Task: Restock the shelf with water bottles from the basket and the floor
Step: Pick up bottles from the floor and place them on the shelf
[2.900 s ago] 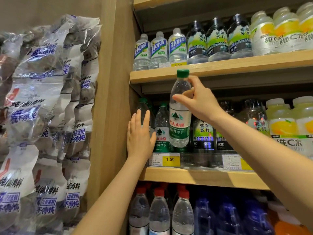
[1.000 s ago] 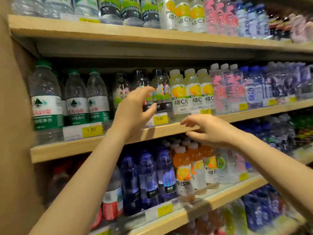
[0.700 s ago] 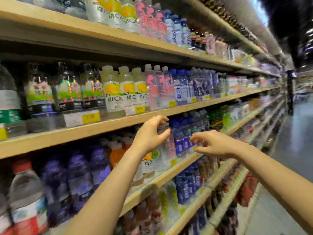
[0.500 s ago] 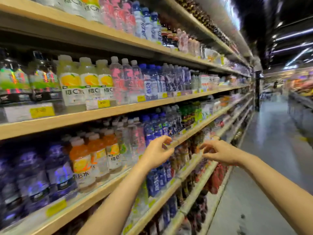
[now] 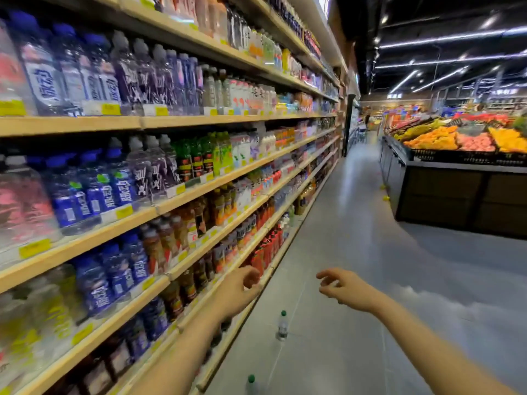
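to your left the wooden shelves (image 5: pixel 159 208) run down the aisle, packed with blue, purple and orange drinks; a dark produce stand (image 5: pixel 456 178) with heaped fruit sits well off to the right. your left hand (image 5: pixel 238 292) hangs near the lower shelf edge, fingers loosely curled, holding nothing. your right hand (image 5: pixel 345 289) reaches over the grey floor (image 5: pixel 356 252), fingers slack and spread, empty. a clear green-capped water bottle (image 5: pixel 282 326) stands upright on the floor below and between your hands; a second bottle (image 5: pixel 252 384) pokes in at the bottom edge.
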`<state>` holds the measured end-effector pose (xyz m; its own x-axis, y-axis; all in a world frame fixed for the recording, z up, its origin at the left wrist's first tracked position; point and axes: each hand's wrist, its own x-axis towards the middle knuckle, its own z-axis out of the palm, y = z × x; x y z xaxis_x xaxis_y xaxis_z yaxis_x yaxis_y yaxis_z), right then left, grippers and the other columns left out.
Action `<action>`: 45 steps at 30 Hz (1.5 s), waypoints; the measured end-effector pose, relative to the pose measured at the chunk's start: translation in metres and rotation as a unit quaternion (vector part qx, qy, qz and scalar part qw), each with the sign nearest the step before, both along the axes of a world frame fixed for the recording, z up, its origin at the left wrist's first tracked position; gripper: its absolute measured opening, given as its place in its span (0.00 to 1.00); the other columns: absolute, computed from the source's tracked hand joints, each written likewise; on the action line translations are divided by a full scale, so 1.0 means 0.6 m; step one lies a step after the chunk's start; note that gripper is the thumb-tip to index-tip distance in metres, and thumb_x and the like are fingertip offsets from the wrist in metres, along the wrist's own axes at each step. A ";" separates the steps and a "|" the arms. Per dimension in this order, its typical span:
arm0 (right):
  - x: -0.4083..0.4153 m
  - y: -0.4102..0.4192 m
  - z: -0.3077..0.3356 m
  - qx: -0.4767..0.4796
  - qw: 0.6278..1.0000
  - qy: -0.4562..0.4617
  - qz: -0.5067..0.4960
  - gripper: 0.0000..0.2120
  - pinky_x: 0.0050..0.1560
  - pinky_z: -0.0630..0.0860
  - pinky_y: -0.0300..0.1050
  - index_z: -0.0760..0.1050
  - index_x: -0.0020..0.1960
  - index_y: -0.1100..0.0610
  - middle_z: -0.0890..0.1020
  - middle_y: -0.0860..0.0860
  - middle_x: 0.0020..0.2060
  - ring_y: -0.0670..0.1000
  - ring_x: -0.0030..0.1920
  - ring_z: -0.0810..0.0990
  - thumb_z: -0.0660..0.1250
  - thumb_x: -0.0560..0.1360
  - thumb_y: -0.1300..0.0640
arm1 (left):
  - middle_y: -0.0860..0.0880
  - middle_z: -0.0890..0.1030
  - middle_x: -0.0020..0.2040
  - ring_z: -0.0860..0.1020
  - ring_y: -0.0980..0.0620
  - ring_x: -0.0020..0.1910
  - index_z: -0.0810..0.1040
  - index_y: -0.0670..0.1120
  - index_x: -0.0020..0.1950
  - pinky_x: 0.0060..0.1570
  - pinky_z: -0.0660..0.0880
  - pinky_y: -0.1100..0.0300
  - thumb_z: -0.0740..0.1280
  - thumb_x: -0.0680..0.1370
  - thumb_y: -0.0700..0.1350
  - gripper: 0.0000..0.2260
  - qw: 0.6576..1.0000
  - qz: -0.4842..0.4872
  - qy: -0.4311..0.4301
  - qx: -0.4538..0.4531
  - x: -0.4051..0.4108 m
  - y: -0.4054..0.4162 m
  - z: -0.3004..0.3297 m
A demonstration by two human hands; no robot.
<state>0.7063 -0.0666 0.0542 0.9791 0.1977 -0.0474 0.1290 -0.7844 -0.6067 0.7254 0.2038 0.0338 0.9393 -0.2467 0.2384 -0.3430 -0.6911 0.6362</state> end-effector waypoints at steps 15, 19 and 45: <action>0.299 -0.215 -0.269 0.010 0.986 0.164 -0.033 0.10 0.46 0.72 0.40 0.72 0.56 0.49 0.77 0.49 0.49 0.47 0.44 0.76 0.64 0.76 0.53 | 0.53 0.79 0.48 0.77 0.57 0.44 0.76 0.49 0.56 0.38 0.68 0.77 0.68 0.75 0.51 0.12 0.983 0.035 0.181 -0.021 0.292 -0.137 -0.304; 0.392 -0.250 -0.303 -0.007 0.980 0.195 -0.031 0.14 0.48 0.71 0.40 0.73 0.61 0.54 0.77 0.50 0.51 0.49 0.46 0.75 0.64 0.77 0.54 | 0.52 0.79 0.48 0.77 0.55 0.45 0.76 0.50 0.55 0.40 0.70 0.74 0.69 0.74 0.52 0.12 0.973 0.053 0.220 -0.042 0.385 -0.167 -0.329; 1.152 -0.383 -0.562 -0.028 0.928 0.355 0.109 0.15 0.43 0.72 0.40 0.70 0.62 0.57 0.76 0.55 0.50 0.50 0.44 0.75 0.63 0.77 0.56 | 0.50 0.79 0.47 0.77 0.55 0.43 0.74 0.50 0.54 0.39 0.71 0.69 0.68 0.76 0.46 0.08 0.817 0.409 0.356 -0.196 0.783 -0.373 -0.566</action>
<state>1.3977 -0.2962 -0.2831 0.6337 0.3656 -0.6817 -0.1283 -0.8193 -0.5587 1.1949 -0.0199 -0.3059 0.6875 0.4970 -0.5295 0.6846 -0.2002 0.7009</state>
